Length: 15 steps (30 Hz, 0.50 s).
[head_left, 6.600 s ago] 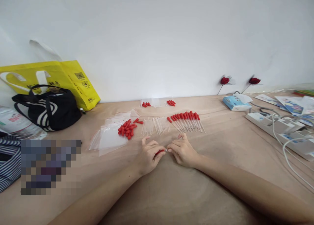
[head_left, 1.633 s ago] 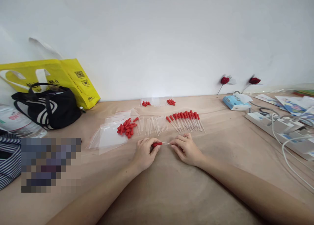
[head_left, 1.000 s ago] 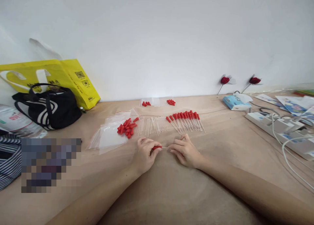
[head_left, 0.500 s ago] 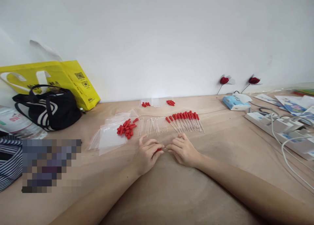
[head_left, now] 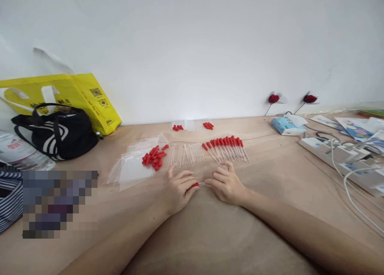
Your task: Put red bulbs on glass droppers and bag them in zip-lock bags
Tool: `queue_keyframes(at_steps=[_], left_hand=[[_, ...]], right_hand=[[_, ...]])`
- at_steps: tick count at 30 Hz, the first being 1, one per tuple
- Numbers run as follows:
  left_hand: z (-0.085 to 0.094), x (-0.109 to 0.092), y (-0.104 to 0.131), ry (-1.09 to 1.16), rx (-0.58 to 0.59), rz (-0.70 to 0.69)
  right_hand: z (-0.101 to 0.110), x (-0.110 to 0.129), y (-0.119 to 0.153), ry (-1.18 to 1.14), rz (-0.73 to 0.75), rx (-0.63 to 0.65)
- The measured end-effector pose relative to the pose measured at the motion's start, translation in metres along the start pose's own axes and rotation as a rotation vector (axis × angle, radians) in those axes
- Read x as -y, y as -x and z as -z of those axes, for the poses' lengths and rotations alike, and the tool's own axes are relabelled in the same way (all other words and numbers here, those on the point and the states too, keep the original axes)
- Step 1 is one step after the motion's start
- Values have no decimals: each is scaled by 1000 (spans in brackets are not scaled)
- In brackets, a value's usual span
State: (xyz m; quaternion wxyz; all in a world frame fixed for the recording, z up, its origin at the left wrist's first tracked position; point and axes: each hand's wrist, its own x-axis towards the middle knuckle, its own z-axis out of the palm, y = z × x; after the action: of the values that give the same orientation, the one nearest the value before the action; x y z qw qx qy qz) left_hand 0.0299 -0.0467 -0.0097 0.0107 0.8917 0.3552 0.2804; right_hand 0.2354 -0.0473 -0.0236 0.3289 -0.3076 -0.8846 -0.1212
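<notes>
My left hand (head_left: 181, 188) pinches a red rubber bulb (head_left: 195, 184) between thumb and fingers. A thin clear glass tube (head_left: 203, 183) runs from the bulb's end to my right hand (head_left: 225, 184), whose fingers are closed on it. Whether the tube sits inside the bulb or only meets it, I cannot tell. Beyond my hands lies a row of loose clear tubes (head_left: 186, 154). To its right are several droppers with red bulbs (head_left: 229, 145) lined up side by side. A heap of red bulbs (head_left: 154, 158) rests on clear zip bags (head_left: 132, 173) to the left.
Small bags with red bulbs (head_left: 178, 127) and tubes lie by the wall. A black bag (head_left: 60, 133) and yellow bag (head_left: 99, 103) stand left. On the right are a tissue pack (head_left: 288, 125), a power strip (head_left: 336, 163) with cables, and papers (head_left: 357, 128).
My hands have drifted slightly apart, and more of the tube shows between them. The rest of the table looks the same, with a small shift of the view.
</notes>
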Motion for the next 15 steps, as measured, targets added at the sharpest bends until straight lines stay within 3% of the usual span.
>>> queue_keyframes(at_steps=[15], left_hand=[[-4, -3, -5, 122, 64, 39]], right_hand=[[-3, 0, -5, -62, 15, 47]])
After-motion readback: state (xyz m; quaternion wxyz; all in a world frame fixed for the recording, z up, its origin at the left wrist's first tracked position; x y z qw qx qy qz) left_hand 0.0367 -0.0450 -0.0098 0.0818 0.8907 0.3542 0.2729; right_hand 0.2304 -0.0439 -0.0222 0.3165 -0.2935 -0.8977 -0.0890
